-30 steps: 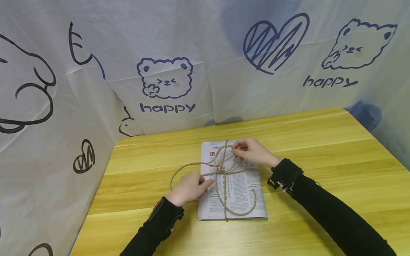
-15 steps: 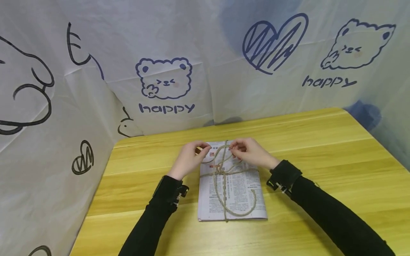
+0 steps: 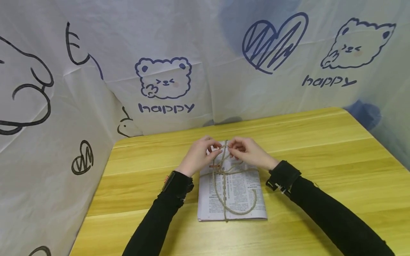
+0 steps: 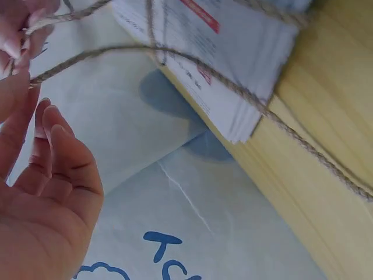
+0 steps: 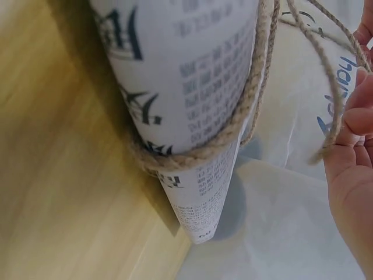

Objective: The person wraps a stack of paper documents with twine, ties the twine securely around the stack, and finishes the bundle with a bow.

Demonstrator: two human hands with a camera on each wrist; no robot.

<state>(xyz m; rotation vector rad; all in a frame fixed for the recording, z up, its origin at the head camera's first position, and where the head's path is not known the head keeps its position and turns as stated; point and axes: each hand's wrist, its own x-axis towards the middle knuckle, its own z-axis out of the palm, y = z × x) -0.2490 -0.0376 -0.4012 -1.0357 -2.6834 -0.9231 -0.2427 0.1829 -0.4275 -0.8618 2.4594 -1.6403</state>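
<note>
A folded stack of newspapers (image 3: 243,192) lies on the table, bound crosswise with beige twine (image 3: 240,213) that knots near the middle. Above the stack's far end, my left hand (image 3: 200,154) pinches one stretch of the twine between thumb and fingertips. Close on its right, my right hand (image 3: 251,153) pinches another part of it. In the left wrist view, a length of twine (image 4: 315,151) runs from the left fingers across the stack's end and over the table. The right wrist view has a twine band (image 5: 221,137) wrapped around the papers' edge, with a short frayed end hanging by the right hand.
The wooden table (image 3: 320,149) extends around the stack, its back edge meeting a white cloth backdrop (image 3: 224,89) with drawn bears and hearts. A loose twine tail curls over the near half of the papers. Both wrists wear black straps.
My left hand has left the near left side of the stack, taken up the twine at the far left and come right, close to my right hand. The right hand stays nearly still.
</note>
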